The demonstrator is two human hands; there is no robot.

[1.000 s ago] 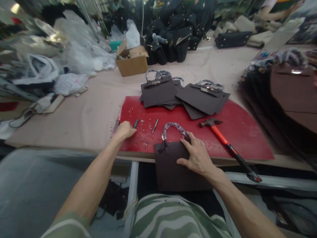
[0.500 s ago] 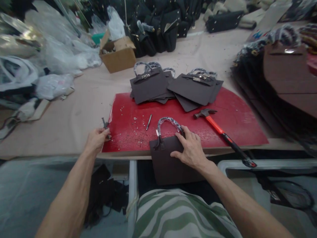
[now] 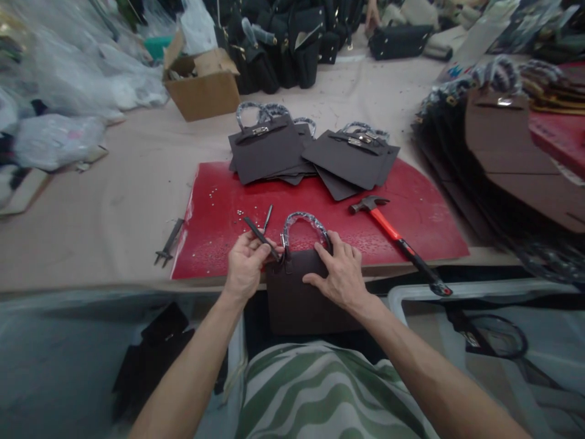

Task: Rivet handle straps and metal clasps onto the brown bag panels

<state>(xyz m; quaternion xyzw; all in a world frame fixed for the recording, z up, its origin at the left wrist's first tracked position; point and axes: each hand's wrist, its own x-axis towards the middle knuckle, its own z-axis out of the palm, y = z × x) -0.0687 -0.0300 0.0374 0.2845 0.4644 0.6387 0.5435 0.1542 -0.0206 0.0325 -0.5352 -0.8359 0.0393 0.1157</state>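
Observation:
In front of me lies a dark brown handbag panel (image 3: 292, 299), its lower part hanging over the table's front edge. A plastic-wrapped handle (image 3: 305, 217) arches from its top. My right hand (image 3: 340, 268) rests on the panel's upper right with its fingers spread, fingertips by the handle's right base. My left hand (image 3: 247, 262) pinches a dark flat strip (image 3: 261, 236), like a leather strap, its lower end at the handle's left base. What that end touches is hidden by my fingers. Just beyond the strip is a thin metal punch-like rod (image 3: 268, 216).
A claw hammer (image 3: 388, 225) lies on the red mat (image 3: 219, 183) among tiny light studs. Similar panels (image 3: 267, 149) are piled behind. Left lies a forked dark strap (image 3: 169, 242). A cardboard box (image 3: 203, 94), black bags (image 3: 292, 46) and stacked brown panels (image 3: 496, 140) stand around.
My left hand has moved right from the mat's left edge to the handle's left base, bringing the dark strip. My right hand stays on the panel. The view has shifted slightly.

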